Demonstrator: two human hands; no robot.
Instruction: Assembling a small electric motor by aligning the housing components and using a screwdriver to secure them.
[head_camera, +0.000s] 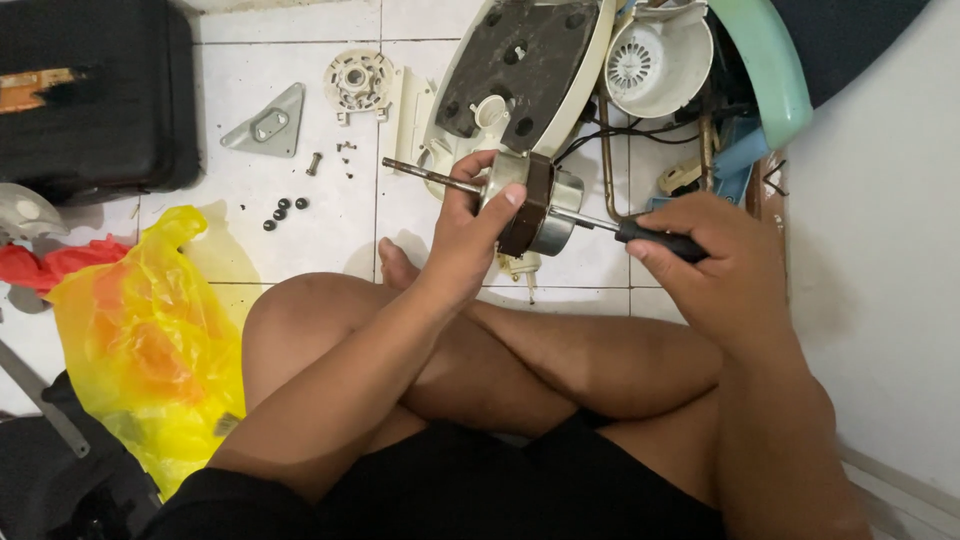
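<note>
Left hand (470, 225) grips the fan motor (530, 205) above the tiled floor (300, 250), shaft pointing left; right hand (715, 260), closed on a screwdriver (640, 235), drives its tip leftward into the motor's right end.

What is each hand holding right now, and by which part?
Left hand grips the fan motor around its metal body, shaft pointing left. Right hand holds a screwdriver by its black handle, tip at the motor.
</note>
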